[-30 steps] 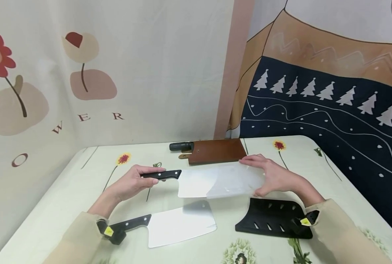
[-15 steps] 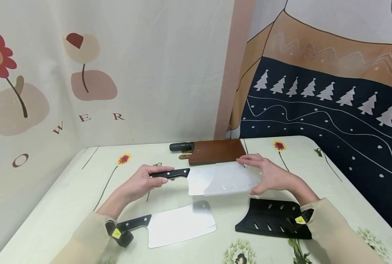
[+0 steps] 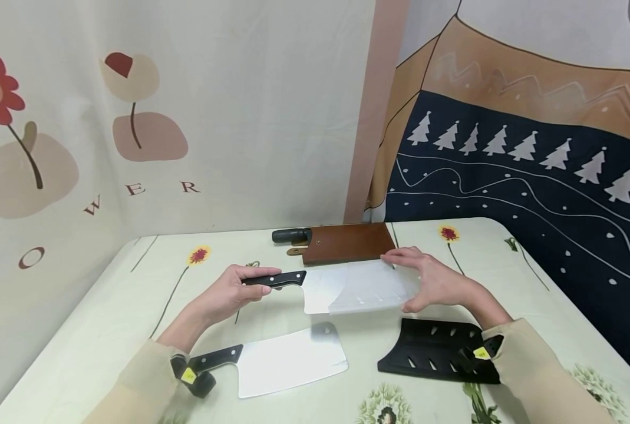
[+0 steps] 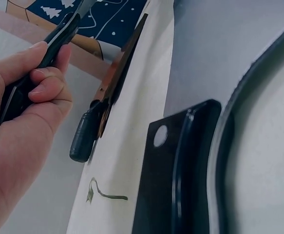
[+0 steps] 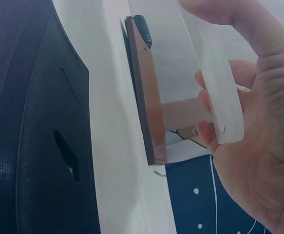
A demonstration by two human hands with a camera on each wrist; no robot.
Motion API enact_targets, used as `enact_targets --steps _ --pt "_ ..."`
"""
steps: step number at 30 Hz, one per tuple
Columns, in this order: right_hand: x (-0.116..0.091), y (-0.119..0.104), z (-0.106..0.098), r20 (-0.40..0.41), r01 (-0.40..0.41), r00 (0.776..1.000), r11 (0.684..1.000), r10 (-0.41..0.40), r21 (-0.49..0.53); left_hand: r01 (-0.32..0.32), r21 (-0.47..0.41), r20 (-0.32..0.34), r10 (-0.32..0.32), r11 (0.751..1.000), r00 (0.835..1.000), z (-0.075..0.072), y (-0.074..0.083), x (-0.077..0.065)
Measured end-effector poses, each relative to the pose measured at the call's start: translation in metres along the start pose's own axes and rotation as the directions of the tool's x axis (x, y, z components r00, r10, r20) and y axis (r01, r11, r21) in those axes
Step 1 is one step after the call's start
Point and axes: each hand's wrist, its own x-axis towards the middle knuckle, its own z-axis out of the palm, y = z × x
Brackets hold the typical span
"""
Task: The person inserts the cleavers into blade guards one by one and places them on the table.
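Observation:
In the head view my left hand (image 3: 232, 294) grips the black handle of a cleaver (image 3: 317, 291), held above the table. A translucent white blade cover (image 3: 373, 287) sits over the outer part of its blade. My right hand (image 3: 442, 285) holds that cover by its far end, thumb at the lower edge and fingers at the upper edge. From the right wrist view, the thumb and fingers close around the cover (image 5: 222, 87). The left wrist view shows the fingers curled round the handle (image 4: 59, 41).
A second cleaver (image 3: 293, 362) lies in front on the flowered tablecloth (image 3: 108, 330). Right of it lies a black slotted blade guard (image 3: 426, 347), under my right wrist. At the back, a black-handled knife (image 3: 290, 235) sits in a brown sheath (image 3: 349, 242) near the wall.
My left hand has moved right with the cleaver, while my right hand and the cover have shifted slightly left. Over the last half second both stay nearly still.

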Motion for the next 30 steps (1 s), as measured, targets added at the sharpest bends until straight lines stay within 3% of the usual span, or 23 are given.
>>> enact_targets --steps 4,10,13,25,30 --pt "0.003 -0.002 0.004 0.006 0.01 1.0 1.0 -0.01 -0.001 0.011 -0.013 0.001 -0.011 1.0 1.0 0.004 -0.001 0.001" --pt "0.013 -0.009 0.015 0.049 0.062 0.997 0.998 -0.063 0.026 -0.005 0.002 0.029 0.005 1.0 1.0 0.022 0.001 0.009" --pt "0.014 -0.01 0.016 0.034 0.05 0.998 0.998 -0.052 0.044 -0.007 -0.016 0.011 0.007 1.0 1.0 0.025 0.0 0.011" --pt "0.025 0.002 0.024 0.077 0.014 0.997 1.0 -0.015 0.024 0.029 0.163 -0.061 -0.02 0.986 0.998 0.018 -0.01 0.02" --pt "0.029 0.01 0.026 0.092 -0.006 0.996 1.0 0.005 0.007 0.058 0.171 -0.098 -0.042 0.984 0.994 0.01 -0.015 0.022"
